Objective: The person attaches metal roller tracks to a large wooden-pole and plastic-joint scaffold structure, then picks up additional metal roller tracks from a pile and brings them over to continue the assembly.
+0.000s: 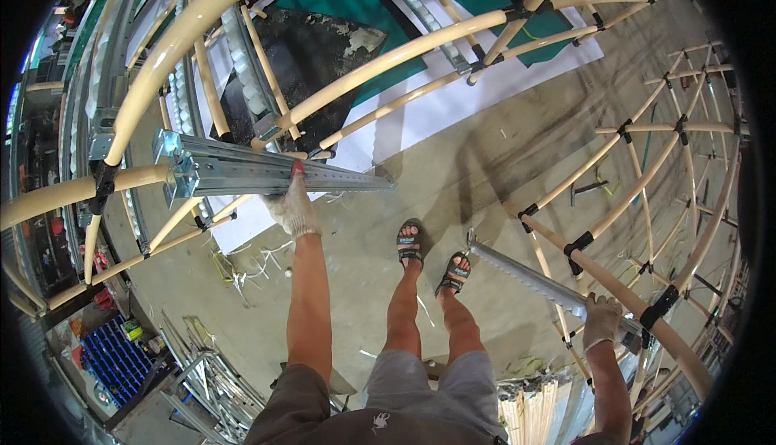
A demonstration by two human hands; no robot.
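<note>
My left hand (pixel 293 212), in a white work glove with a red patch at the thumb, is closed around a bundle of shiny metal rails (pixel 250 167). The rails lie side by side, their near ends beside the cream pipe rack on the left. On the right, my right hand (pixel 602 321), also gloved, grips one long metal rail (pixel 525 277) near its lower end. That rail slants from beside my feet toward the cream pipes on the right. The fingers of my right hand are partly hidden.
A cream pipe rack (pixel 396 63) with black joints and roller tracks (pixel 242 65) stands at left and ahead. Another pipe frame (pixel 638 186) rises at right. White sheeting (pixel 453 109) covers some floor. Loose straps (pixel 250 271), metal tubes (pixel 214 388) and a blue crate (pixel 117 356) lie left.
</note>
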